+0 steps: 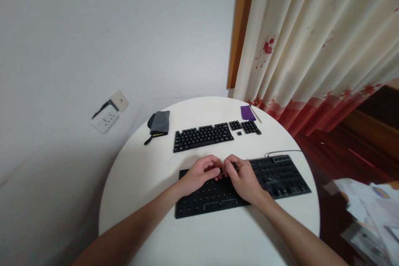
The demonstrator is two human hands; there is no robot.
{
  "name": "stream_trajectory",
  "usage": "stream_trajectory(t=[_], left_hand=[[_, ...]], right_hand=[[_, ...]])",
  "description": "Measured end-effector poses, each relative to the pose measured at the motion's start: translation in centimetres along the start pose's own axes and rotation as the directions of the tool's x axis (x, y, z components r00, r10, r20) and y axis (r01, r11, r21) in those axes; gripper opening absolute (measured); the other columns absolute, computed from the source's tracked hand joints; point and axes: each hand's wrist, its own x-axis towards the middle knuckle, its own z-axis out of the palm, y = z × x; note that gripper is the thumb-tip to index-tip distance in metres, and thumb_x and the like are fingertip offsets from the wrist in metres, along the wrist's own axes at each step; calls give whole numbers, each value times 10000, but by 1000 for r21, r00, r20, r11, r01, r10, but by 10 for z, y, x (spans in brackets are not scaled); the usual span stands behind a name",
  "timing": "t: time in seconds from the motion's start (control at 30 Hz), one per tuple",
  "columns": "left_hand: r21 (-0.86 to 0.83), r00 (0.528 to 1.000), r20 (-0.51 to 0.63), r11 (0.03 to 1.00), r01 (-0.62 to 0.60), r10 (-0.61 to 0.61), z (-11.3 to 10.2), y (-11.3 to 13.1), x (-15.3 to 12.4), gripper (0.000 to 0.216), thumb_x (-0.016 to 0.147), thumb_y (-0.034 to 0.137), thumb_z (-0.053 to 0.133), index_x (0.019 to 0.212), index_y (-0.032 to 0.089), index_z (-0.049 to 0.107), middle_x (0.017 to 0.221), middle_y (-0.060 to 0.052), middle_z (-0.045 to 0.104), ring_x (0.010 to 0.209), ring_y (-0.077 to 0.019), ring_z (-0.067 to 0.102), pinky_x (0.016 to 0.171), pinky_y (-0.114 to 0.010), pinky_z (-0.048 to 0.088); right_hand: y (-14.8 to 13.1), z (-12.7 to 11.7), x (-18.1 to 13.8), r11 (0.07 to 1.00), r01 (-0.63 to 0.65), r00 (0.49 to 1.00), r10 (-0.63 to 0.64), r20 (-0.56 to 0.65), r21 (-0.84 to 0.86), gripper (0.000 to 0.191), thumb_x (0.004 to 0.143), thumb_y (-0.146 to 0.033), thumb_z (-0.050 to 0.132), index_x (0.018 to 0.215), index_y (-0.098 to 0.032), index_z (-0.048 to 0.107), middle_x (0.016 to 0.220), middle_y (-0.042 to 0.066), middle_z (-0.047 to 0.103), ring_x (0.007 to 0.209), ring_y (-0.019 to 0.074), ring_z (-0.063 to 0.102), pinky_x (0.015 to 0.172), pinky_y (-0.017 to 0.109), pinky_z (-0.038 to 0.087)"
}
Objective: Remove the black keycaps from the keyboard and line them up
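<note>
Both hands meet above a black keyboard (215,193), whose key caps are off, leaving rows of bare switches. My left hand (201,173) is closed in a pinch, thumb and fingers on a small black piece that looks like a keycap (221,171). Close beside it, my right hand (243,178) is closed around a small black tool with thin wire, seemingly a keycap puller (235,166). Fingers hide much of both pieces. Behind the hands, the removed keycaps (202,137) lie in keyboard order, with a single keycap (239,133) apart near the right blocks.
All this lies on a round white table (140,199). A grey pouch (161,122) rests at the back left; a purple cloth (247,113) and a thin brush-like stick (256,114) lie at the back right. The keyboard's cable (282,151) runs over the right edge. Wall and curtain (280,50) stand behind.
</note>
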Motion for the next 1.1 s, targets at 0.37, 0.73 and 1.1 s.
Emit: stream_trajectory(t=[0.37,0.73,1.1], left_hand=[[10,983,-182,1000,-15,16,2,-18,4,243,739,259,772,925,145,663,1031,-74,685,903,-194,675,883,-380,548],[204,934,-339,978,-41,110,-5,-17,5,199,774,262,731,935,147,708,923,-72,719,855,-196,675,851,-351,547],[80,954,-288,995,-60,81,-4,-14,3,215,694,219,799,840,141,662,853,-40,707,811,-176,674,803,-312,540]], right_hand=[[13,4,-1,995,-91,983,97,-158,40,308,940,-322,462,680,-196,569,602,-11,595,583,145,549,625,246,412],[17,-5,1,993,86,986,-97,-138,-79,219,970,-203,378,869,-199,572,848,46,574,812,188,545,760,302,425],[13,1,-3,968,155,988,-148,49,-196,130,886,-198,600,1003,-224,652,893,38,618,792,181,601,732,287,459]])
